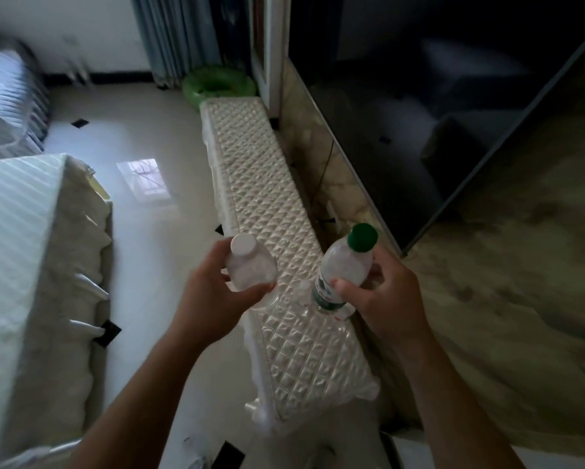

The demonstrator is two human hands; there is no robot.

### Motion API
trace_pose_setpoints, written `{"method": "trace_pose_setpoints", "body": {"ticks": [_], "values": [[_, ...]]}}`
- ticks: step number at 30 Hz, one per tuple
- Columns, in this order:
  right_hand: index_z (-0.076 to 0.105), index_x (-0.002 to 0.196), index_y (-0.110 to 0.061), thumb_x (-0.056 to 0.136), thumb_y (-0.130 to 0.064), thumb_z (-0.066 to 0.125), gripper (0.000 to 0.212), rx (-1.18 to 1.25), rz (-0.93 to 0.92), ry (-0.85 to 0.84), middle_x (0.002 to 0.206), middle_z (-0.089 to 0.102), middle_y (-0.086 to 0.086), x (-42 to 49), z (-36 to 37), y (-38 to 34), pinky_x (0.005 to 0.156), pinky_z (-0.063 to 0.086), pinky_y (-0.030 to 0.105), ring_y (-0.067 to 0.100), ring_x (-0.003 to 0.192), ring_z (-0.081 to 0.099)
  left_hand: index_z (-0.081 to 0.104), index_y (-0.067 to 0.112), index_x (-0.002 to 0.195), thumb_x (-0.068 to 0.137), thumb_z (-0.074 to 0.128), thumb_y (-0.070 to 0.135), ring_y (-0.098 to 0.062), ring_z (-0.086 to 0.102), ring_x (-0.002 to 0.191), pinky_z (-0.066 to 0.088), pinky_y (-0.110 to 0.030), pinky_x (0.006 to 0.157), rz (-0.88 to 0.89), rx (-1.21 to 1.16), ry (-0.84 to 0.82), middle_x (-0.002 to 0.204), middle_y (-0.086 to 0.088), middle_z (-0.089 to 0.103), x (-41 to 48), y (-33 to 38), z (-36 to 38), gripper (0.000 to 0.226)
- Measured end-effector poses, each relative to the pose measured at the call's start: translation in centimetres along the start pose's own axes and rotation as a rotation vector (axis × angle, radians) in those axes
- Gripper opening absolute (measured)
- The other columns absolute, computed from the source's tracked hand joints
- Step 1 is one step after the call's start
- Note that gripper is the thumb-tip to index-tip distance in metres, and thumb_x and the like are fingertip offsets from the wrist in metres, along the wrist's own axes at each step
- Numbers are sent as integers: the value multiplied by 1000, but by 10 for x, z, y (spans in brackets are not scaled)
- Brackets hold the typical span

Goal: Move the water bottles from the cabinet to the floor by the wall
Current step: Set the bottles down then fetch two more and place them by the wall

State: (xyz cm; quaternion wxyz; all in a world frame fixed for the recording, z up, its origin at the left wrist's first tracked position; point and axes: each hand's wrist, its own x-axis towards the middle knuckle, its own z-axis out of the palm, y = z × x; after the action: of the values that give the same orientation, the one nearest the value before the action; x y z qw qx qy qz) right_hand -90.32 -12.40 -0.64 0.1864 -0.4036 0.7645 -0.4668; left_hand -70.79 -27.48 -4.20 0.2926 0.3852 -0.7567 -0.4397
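Both our forearms reach forward over the quilted white bench (267, 184). Our left grip (213, 292) curls round a white-capped water bottle (250, 269). Our right grip (386, 299) wraps a tilted green-capped water bottle (343, 265), thumb across its label. Both bottles are held above the bench.

A broad strip of floor (149, 137) lies open between the bed (30, 248) on the left and the quilted cabinet (267, 204) in the middle. Right of the cabinet only a narrow gap runs along the marble wall (521, 265), a cable (325, 170) hanging in it, the television (402, 113) above it. A green ring (216, 86) blocks the cabinet's far end.
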Motion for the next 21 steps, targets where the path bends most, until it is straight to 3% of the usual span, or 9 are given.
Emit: {"method": "trace_pose_setpoints", "body": {"ticks": [4,7,12,16,21], "values": [[60,97,-46,70,-27,83,41,3,19,-10,93,69,-16,7,55,-33,67,54,19,3,86,67,51,39,120,60,88,41,11,60,92,48,-6,69,-4,-8,18,108,26,62,4,-23,-55,71],[62,108,-38,65,-37,79,47,5,23,-17,97,70,-13,14,103,-56,72,58,30,8,90,67,54,31,125,60,90,35,10,62,91,48,-6,70,-4,-13,39,108,22,65,11,-47,-99,74],[61,108,-38,63,-42,78,48,-20,26,-37,99,67,-21,19,177,-93,76,56,29,1,93,63,56,34,122,59,91,29,0,64,93,52,-18,76,14,-18,81,107,23,67,19,-89,-170,72],[62,104,-38,65,-40,80,44,-12,26,-55,97,69,-17,24,220,-123,75,60,34,3,90,66,57,32,124,60,91,24,-2,65,96,51,-16,76,14,-30,102,109,20,67,28,-111,-218,73],[60,109,-38,61,-50,74,51,-13,5,-77,103,67,-14,36,256,-151,78,61,39,8,96,65,58,27,124,61,90,23,-8,66,98,55,-26,81,7,-60,134,111,12,69,39,-128,-255,71]]}}
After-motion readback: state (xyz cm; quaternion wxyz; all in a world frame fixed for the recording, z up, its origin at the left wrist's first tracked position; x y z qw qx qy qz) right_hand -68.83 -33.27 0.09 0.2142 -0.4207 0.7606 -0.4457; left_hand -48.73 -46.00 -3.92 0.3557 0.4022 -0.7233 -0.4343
